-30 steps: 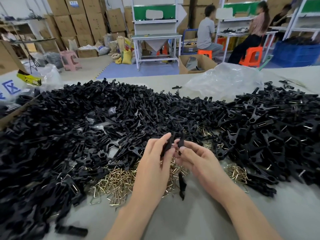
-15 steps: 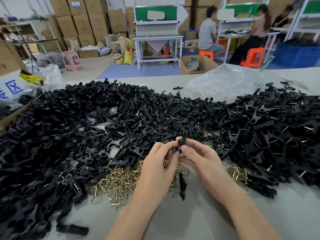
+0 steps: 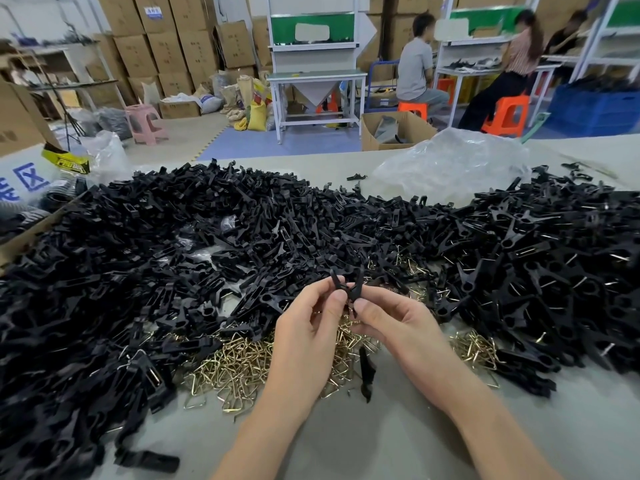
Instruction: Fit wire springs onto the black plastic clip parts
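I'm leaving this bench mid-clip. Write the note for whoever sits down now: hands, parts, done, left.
Hands: left hand and right hand both pinch one black clip above the table, its arms spread in a V.
Wire springs: loose pile on the table under the hands.
Done: right heap shows clips with wire fitted, seemingly finished.
Left: the held clip's spring, its seating hidden; then the left heap of mostly bare parts.

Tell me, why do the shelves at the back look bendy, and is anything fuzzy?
Head view: the wide-angle lens tilts the shelf posts near the edges; the seated people far back look soft; the left hand, right hand and black clip are sharp.
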